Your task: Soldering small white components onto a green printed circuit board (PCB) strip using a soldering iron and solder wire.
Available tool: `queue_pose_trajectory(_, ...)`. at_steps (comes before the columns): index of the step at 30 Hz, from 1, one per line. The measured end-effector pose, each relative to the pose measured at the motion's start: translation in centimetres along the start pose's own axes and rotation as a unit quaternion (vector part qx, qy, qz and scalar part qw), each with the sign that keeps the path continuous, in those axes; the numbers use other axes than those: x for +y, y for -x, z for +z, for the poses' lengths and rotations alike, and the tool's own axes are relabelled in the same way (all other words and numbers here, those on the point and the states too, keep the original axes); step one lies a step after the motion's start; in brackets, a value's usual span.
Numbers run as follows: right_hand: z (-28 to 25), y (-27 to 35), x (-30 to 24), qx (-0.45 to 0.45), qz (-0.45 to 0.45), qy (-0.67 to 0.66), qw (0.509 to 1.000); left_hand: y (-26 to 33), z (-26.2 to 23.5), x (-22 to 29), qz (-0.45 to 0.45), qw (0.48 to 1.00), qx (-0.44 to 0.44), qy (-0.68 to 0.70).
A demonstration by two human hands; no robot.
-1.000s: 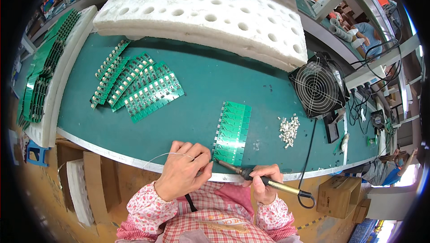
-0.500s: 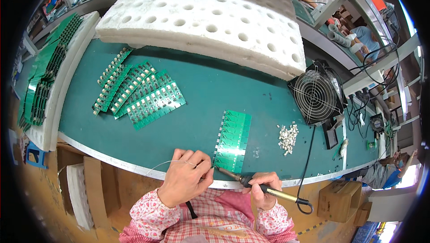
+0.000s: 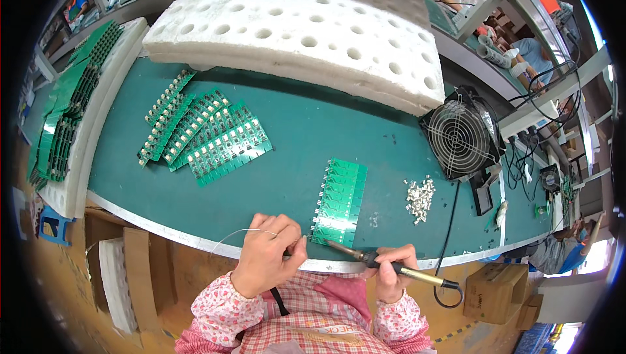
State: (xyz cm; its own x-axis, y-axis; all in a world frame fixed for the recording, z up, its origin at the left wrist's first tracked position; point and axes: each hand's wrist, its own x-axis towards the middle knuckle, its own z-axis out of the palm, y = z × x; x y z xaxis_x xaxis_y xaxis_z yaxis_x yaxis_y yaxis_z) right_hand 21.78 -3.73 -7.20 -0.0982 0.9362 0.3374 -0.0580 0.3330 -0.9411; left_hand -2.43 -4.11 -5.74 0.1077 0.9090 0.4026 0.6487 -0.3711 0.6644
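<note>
1. At the near edge of the green-topped table [image 3: 365, 125]: left hand [image 3: 267, 259] pinched shut on a thin silvery solder wire [image 3: 238, 233], fingertips just beside the near end of a green rectangular circuit-board panel [image 3: 340, 202].
2. Right hand [image 3: 389, 272] clamped around a yellow-handled soldering iron [image 3: 385, 266], tip touching the panel's near left corner.
3. Toward the left edge: fanned stack of similar green panels [image 3: 202, 135], whether finished cannot tell.
4. Right of the panel: small heap of silvery metal parts [image 3: 419, 196], near a wire-grilled fan [image 3: 460, 135].
5. Judged: joints on this panel barely begun at one corner; rest of the row left.
</note>
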Motion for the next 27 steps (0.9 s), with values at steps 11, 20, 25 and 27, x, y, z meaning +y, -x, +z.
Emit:
queue_pose_trajectory(11,0.8,-1.2,-0.4,-0.031,-0.181,0.248,0.951,0.2,0.2,1.2,0.057,0.997,-0.009,-0.053)
queue_pose_trajectory(20,0.9,-1.0,-0.4,-0.093,-0.194,0.37,0.904,1.1,1.0,2.6,0.119,0.985,-0.013,-0.126)
queue_pose_trajectory(25,0.0,-3.4,-1.6,-0.045,-0.106,0.355,0.928,0.5,-3.3,2.1,-0.122,0.981,-0.102,0.108)
queue_pose_trajectory(27,0.1,-4.7,-1.9,-0.038,0.008,0.311,0.949,-0.4,-6.5,2.7,-0.123,0.932,-0.008,0.341)
